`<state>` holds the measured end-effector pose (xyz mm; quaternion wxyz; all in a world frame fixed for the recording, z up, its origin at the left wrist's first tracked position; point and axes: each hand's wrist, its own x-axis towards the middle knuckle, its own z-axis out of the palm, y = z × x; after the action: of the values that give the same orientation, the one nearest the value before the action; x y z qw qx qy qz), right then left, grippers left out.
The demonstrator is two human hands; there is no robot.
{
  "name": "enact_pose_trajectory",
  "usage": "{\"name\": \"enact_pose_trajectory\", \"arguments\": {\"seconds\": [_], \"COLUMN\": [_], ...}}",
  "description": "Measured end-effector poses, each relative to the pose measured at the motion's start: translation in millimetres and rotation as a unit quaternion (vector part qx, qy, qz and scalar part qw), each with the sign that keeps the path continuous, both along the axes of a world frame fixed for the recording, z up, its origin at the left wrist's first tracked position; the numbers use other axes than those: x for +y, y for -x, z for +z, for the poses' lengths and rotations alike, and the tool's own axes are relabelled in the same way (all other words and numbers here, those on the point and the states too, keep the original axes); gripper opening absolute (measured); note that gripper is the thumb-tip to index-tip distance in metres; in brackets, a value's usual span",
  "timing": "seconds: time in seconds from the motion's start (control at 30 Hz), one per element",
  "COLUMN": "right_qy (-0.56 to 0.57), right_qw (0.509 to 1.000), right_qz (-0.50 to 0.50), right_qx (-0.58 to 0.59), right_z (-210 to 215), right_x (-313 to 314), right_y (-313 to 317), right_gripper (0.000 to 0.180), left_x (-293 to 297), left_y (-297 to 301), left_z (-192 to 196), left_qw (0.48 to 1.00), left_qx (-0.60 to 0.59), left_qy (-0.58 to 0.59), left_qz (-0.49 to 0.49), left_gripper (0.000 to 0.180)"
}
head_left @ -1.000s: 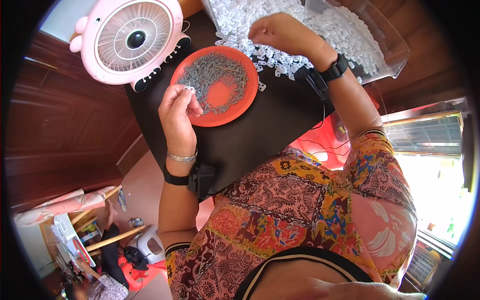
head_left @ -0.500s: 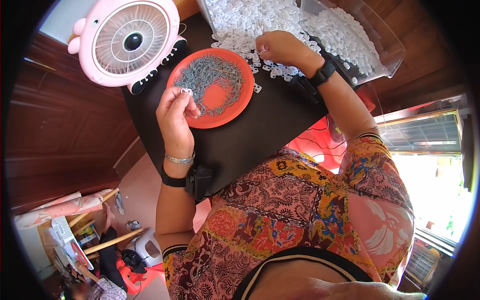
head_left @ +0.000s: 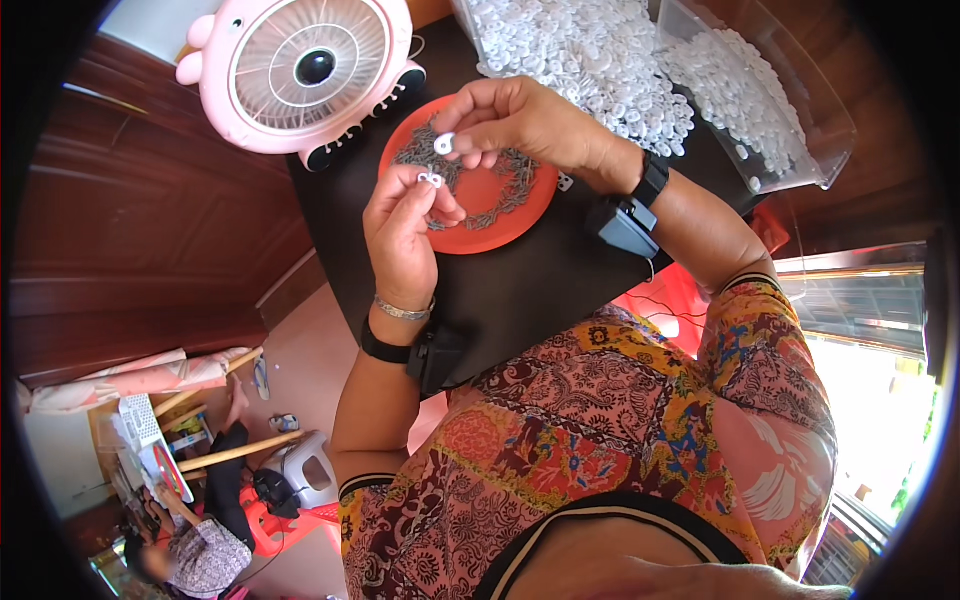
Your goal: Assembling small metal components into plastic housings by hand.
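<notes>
A dark table [head_left: 530, 285] bears a red plate [head_left: 478, 241] of grey pins [head_left: 424, 152], with a pink fan [head_left: 290, 125] near it. Over the plate, the left hand [head_left: 405, 240] pinches a small white clip [head_left: 430, 179]; close by, the right hand [head_left: 530, 125] grips a white tab [head_left: 444, 144] between thumb and finger. Beyond lies a white heap [head_left: 580, 65], beside a clear box [head_left: 838, 165].

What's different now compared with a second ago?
The right hand has moved left and back toward the person, from the heap of white pieces to over the orange plate, close to the left hand. It now visibly pinches a white piece with a hole. The left hand still pinches its small white piece.
</notes>
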<state>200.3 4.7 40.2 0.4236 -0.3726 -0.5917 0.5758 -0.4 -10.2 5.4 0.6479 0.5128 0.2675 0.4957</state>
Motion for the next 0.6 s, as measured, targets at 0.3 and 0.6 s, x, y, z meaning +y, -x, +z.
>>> {"name": "enact_pose_trajectory", "arguments": {"seconds": [0.3,0.6], "right_qy": [-0.050,-0.026], "right_qw": [0.998,0.998], "right_qz": [0.000,0.046], "right_qx": [0.030,-0.024], "right_z": [-22,-13], "right_x": [-13,-18], "right_y": [17,12], "right_gripper": [0.014,0.014], "left_x": [1,1], "left_y": [2,3], "left_z": [-2,-7], "left_qw": [0.999,0.994], "left_qx": [-0.033,-0.057], "left_qy": [0.006,0.006], "left_qz": [-0.022,-0.089], "left_gripper": [0.015,0.016]}}
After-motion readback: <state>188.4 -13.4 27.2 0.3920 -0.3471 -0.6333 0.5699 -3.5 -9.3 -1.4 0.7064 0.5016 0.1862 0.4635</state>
